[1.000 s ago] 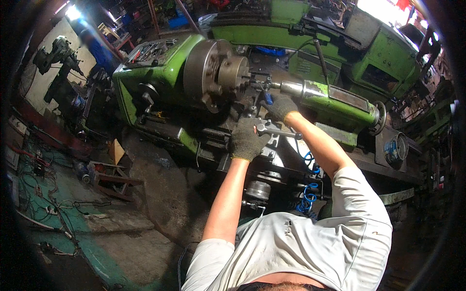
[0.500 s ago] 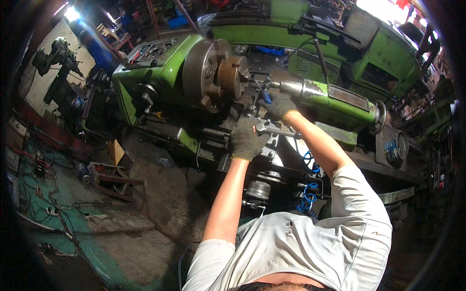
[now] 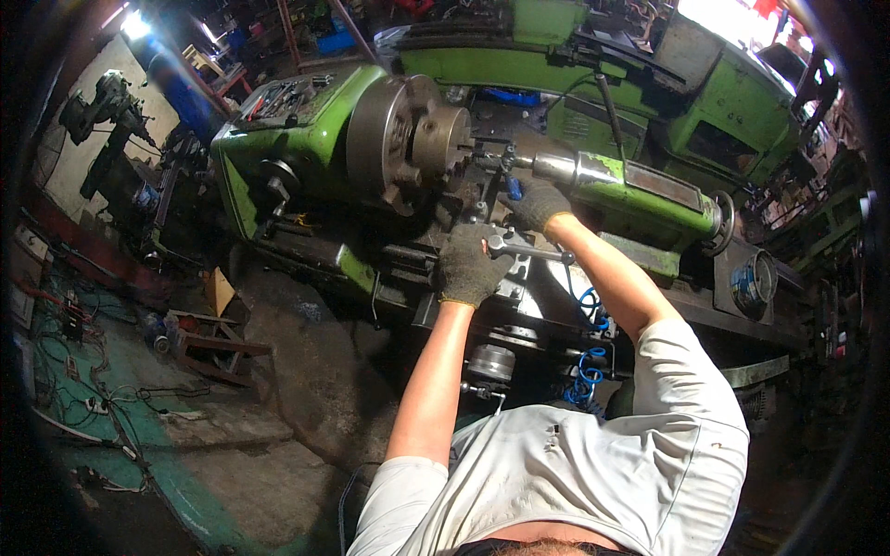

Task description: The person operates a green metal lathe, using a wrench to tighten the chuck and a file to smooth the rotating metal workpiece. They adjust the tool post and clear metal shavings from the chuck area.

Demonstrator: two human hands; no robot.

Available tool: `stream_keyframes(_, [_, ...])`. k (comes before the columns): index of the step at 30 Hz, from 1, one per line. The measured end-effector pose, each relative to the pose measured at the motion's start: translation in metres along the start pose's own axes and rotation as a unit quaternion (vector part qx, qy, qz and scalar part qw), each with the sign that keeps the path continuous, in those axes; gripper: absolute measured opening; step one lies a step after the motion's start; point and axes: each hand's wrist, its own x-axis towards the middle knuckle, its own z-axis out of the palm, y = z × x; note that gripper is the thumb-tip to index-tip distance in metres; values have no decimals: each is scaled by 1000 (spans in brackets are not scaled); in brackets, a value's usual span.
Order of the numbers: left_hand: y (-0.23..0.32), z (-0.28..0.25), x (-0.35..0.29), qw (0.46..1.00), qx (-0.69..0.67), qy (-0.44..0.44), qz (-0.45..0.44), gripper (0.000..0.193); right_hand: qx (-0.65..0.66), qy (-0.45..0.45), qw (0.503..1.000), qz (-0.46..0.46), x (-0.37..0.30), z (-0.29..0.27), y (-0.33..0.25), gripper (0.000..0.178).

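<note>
My left hand [image 3: 471,264], in a dark grey knit glove, curls over the lathe's carriage. Its thumb side is against the hub of a metal clamping lever [image 3: 533,251]; what its fingers close on is hidden beneath. My right hand [image 3: 538,204], gloved too, grips a small blue-handled tool [image 3: 514,189], partly covered by the fingers and close to the tool holder [image 3: 491,190]. Left of it, a round metal workpiece [image 3: 439,139] sits at the large chuck [image 3: 378,139]. The tailstock [image 3: 616,181] of the green lathe stands to the right.
The green headstock [image 3: 306,139] carries loose tools on top. A blue coiled hose [image 3: 586,375] hangs below the carriage. A tailstock handwheel [image 3: 723,222] and a metal bucket [image 3: 756,283] are at the right. Cables [image 3: 93,398] lie across the left floor, near a wooden frame [image 3: 218,352].
The chuck and workpiece have turned; the workpiece looks greyer now than the earlier brownish side. My right hand and the blue-handled tool have shifted slightly right. My left hand stays put.
</note>
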Motion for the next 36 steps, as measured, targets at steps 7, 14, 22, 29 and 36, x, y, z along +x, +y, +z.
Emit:
stream_keyframes(7, [-5,4,0,1000,10,-2,3,52,-5,7,1000,-8,17,16,9,63])
stream_keyframes(14, [0,0,-1,1000,-20,-2,-9,51,-4,56,998,-38,19,25,12,64])
stream_keyframes(22, [-2,1,-1,1000,-4,7,6,50,-13,25,999,-20,13,18,6,55])
stream_keyframes(29, [-3,2,1,1000,1,-10,8,49,-5,74,996,-49,12,29,24,52])
stream_keyframes(36, [-1,1,0,1000,13,-6,5,49,-5,-6,1000,-28,5,5,-2,62])
